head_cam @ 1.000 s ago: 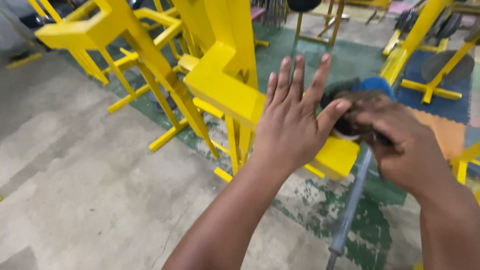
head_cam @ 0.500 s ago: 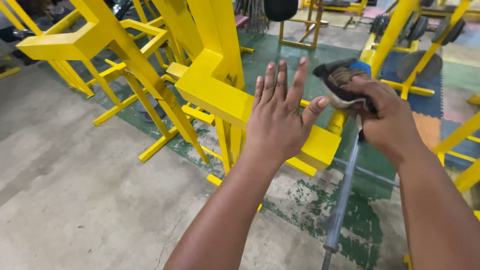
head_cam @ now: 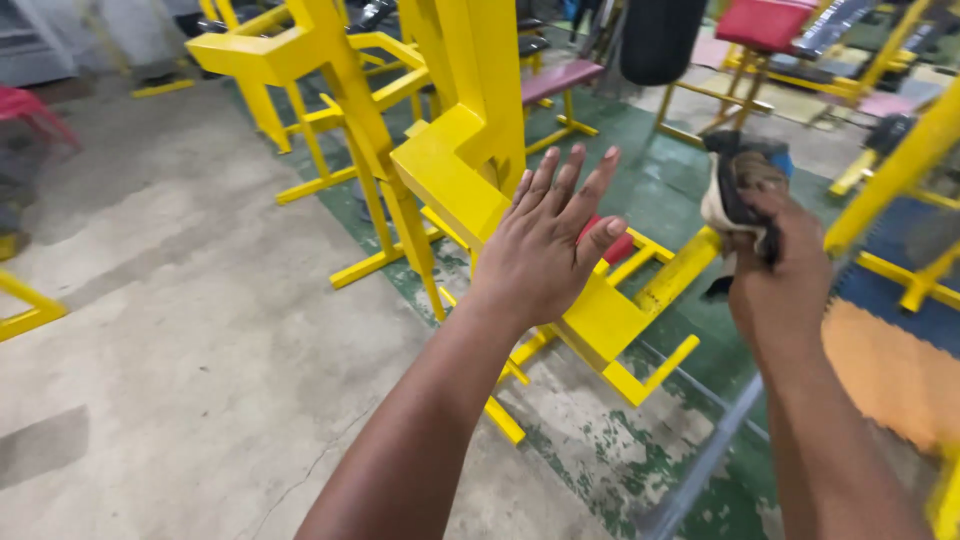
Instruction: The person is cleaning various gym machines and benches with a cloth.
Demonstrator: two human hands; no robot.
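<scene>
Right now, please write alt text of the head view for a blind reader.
The left hand is raised open with fingers spread, in front of a yellow metal frame. The right hand grips a crumpled cloth atop a grey bar.

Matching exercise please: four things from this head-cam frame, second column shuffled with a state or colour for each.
Things:
1. left hand
2. right hand
3. machine frame
4. bar

States or colours:
A. yellow painted metal
B. open, fingers spread, holding nothing
C. grey, running down toward the floor
D. closed around a dark rag

Pairs: 1-B, 2-D, 3-A, 4-C
</scene>
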